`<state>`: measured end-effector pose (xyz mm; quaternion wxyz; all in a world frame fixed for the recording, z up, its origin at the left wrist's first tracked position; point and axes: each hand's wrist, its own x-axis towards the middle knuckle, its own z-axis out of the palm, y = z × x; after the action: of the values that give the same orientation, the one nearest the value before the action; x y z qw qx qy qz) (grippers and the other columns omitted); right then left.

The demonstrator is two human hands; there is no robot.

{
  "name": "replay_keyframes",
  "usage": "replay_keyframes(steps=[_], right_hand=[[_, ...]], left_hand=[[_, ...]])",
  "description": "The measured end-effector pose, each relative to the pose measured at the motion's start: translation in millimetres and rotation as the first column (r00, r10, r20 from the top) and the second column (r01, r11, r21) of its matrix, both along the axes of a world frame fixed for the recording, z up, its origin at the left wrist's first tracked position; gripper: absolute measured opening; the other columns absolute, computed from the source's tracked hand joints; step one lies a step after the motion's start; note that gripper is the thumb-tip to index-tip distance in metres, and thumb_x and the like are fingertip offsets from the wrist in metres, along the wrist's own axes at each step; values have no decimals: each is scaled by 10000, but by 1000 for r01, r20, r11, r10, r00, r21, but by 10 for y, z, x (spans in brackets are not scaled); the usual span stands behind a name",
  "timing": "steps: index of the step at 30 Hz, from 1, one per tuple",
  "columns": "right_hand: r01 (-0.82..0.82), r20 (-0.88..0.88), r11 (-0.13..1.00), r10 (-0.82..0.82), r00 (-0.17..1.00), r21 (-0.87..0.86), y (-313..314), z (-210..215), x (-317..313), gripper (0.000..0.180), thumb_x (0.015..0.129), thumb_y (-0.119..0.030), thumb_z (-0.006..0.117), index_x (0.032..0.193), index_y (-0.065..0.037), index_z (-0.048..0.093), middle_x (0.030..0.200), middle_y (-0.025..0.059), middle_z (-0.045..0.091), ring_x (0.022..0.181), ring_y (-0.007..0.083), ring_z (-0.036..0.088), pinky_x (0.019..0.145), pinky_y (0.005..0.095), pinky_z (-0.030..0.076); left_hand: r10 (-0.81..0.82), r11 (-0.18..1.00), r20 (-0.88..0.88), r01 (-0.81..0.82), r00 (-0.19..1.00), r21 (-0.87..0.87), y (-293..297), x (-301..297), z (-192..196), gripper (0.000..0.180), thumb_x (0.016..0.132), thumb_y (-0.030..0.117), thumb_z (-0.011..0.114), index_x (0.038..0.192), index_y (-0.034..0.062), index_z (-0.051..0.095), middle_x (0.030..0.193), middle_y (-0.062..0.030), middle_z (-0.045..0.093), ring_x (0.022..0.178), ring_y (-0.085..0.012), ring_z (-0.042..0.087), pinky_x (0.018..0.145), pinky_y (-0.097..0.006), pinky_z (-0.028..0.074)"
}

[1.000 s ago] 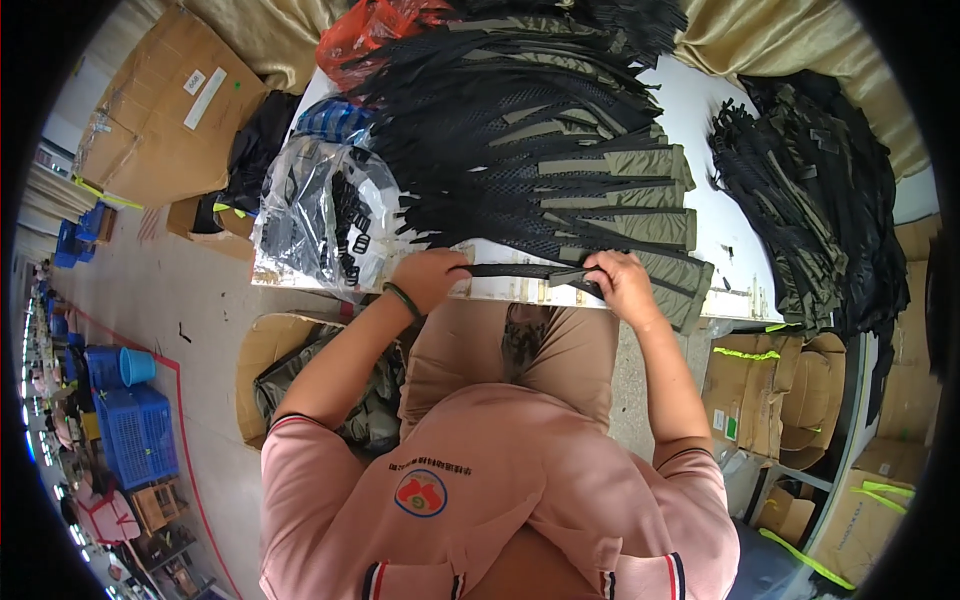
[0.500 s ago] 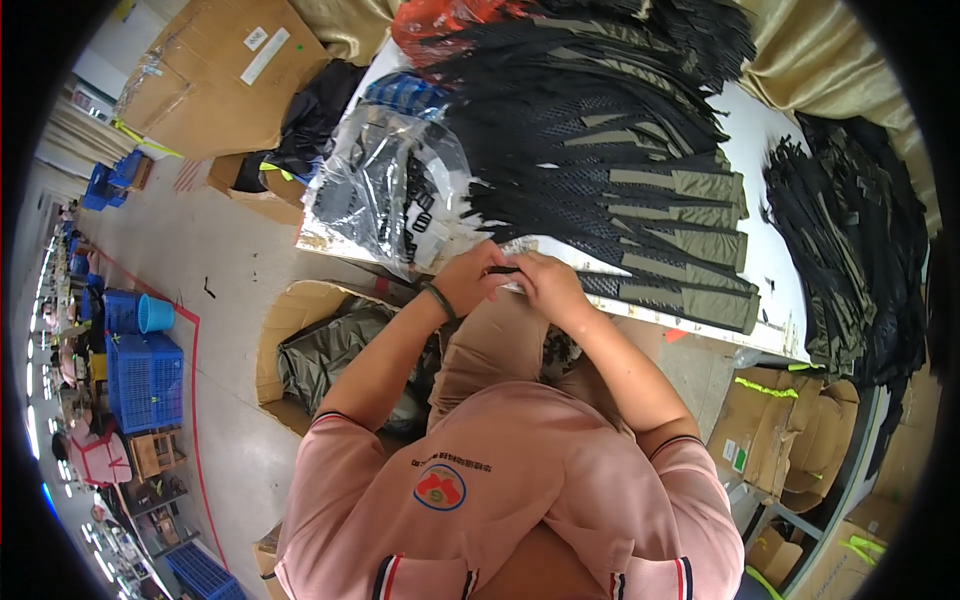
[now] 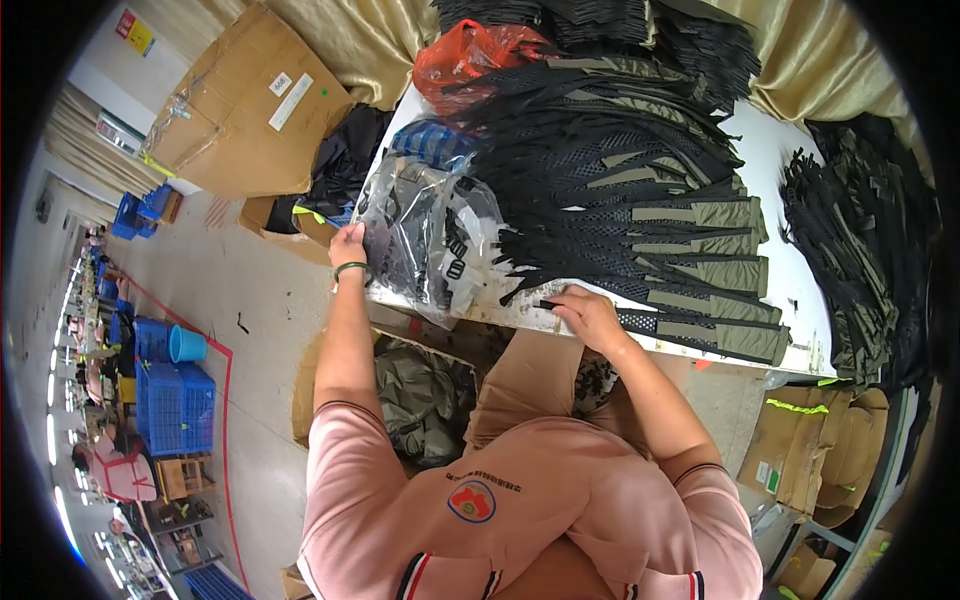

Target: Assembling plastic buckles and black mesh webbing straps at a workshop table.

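Observation:
My right hand is at the table's front edge, its fingers closed on the end of a black strap. That strap seems to belong to the nearest of the mesh-and-olive fabric pieces, which lie fanned out to its right. Over at the table's left edge, my left hand has its fingers curled beside a clear plastic bag. Whatever those fingers hold, if anything, is hidden. Black plastic buckles show in and around the bag.
A red plastic bag and a blue checked bundle lie behind the clear bag. More dark pieces hang at the right. Below the table, an open carton holds olive fabric. A large cardboard box stands far left.
My hands were together at the table's front edge around a small black thing. The left has since moved away to the bag's left side; the right stays near the edge. The whole view has shifted.

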<state>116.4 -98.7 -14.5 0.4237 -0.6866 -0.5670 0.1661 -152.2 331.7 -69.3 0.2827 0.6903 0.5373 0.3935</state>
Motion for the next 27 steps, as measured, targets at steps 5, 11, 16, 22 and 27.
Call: replay_keyframes(steps=[5,11,16,22,27], right_hand=[[1,12,1000,0,1000,-18,-32,-37,32,130,840,-167,614,911,-71,667,805,79,585,703,287,591,625,356,471],[6,-9,1000,-6,1000,24,-25,-51,37,175,866,-197,583,950,-62,655,829,86,579,718,305,587,621,368,468],[-32,-9,999,32,999,28,13,-8,17,191,858,-217,586,985,-103,671,807,82,570,698,287,581,614,371,460],[-19,-20,998,18,1000,-58,-1,10,25,147,824,-196,612,914,-124,704,812,52,608,708,252,599,629,341,471],[13,1,998,-13,1000,-66,29,20,-13,124,806,-179,619,853,-100,703,824,53,632,732,253,616,653,337,484]], left_hand=[[239,961,586,-103,774,-256,-206,448,193,138,832,159,678,802,40,614,757,-54,640,685,-160,578,671,-321,484],[356,824,720,162,596,-542,-220,480,657,160,898,223,594,934,67,608,845,-42,640,735,-179,592,711,-336,487],[232,913,572,26,787,-406,-254,97,572,194,901,197,566,1036,68,618,989,-107,629,907,-246,586,838,-409,452],[-532,683,-70,477,844,553,-1920,910,1319,151,801,19,553,942,33,604,1029,-126,590,991,-296,545,865,-403,429],[-561,403,-740,903,371,148,-2362,1305,1245,107,808,97,591,908,60,601,956,-130,590,912,-319,591,801,-414,471]])
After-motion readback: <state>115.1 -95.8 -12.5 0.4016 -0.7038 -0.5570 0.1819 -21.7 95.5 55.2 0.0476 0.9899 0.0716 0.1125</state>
